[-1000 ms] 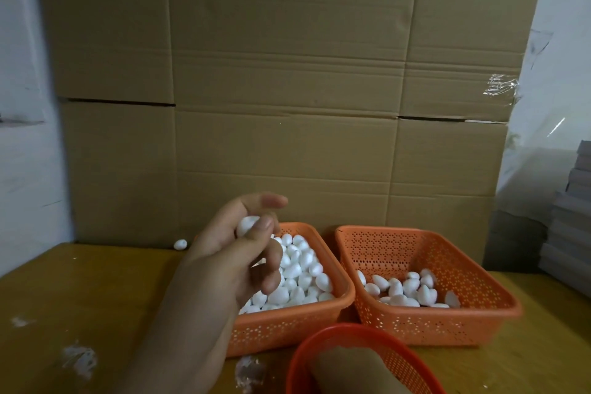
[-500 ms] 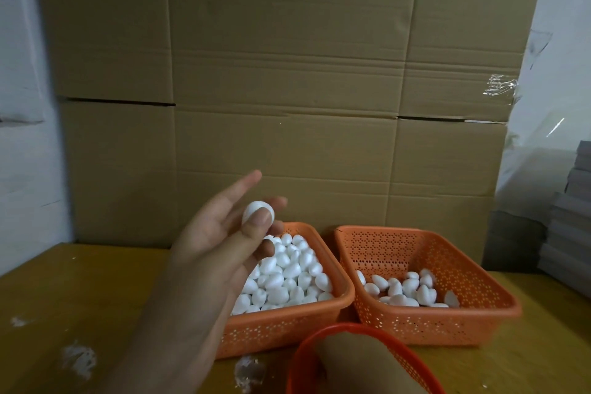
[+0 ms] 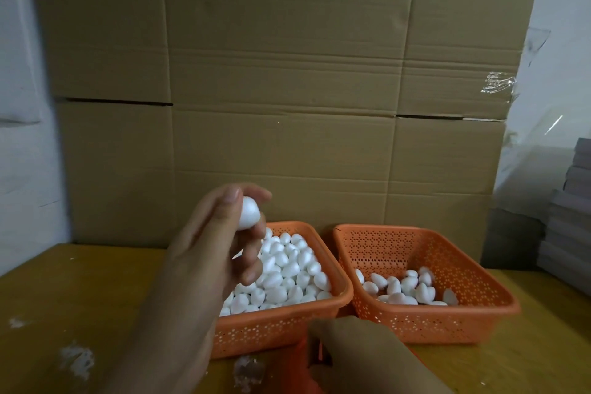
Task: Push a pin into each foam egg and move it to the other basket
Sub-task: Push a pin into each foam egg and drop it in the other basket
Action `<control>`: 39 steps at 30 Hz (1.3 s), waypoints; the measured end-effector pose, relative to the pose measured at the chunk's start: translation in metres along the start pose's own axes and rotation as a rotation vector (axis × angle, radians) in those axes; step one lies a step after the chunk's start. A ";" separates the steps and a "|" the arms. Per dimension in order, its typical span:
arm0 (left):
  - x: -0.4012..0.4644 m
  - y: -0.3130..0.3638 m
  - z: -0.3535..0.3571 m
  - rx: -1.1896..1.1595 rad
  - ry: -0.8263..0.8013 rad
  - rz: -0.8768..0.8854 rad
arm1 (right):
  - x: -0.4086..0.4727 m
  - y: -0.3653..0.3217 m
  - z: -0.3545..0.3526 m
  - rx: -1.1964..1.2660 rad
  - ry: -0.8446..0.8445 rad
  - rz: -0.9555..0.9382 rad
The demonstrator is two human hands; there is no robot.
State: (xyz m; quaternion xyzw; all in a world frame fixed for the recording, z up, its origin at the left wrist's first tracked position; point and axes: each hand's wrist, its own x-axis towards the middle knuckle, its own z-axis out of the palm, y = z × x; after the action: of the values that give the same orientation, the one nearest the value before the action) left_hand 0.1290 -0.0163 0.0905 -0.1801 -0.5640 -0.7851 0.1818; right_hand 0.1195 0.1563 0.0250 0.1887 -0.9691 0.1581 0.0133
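My left hand [image 3: 217,253] is raised above the left orange basket [image 3: 271,328] and pinches one white foam egg [image 3: 249,213] between thumb and fingertips. That basket is heaped with foam eggs [image 3: 287,269]. The right orange basket [image 3: 431,320] holds several eggs [image 3: 406,288] on its floor. My right hand [image 3: 361,355] lies low at the bottom edge, back towards me, over a red round basket [image 3: 297,358] that it mostly covers. Its fingertips curl down out of sight, and no pin shows.
The baskets stand side by side on a wooden table [image 3: 64,297] with white foam crumbs [image 3: 76,358] at the near left. A wall of cardboard boxes [image 3: 287,105] rises close behind. Grey stacked sheets [image 3: 572,217] stand at the right.
My left hand has turned the egg so that the thumb now lies on top of it. My right hand has come up further into view over the red basket.
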 end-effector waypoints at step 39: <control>-0.005 -0.009 -0.007 0.193 0.032 0.099 | -0.004 -0.004 -0.026 0.306 0.426 -0.152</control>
State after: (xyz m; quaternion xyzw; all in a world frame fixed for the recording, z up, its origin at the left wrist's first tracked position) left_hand 0.1284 -0.0196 0.0783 -0.1768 -0.6244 -0.7199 0.2461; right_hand 0.1240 0.1628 0.0502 0.2233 -0.8924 0.3372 0.2000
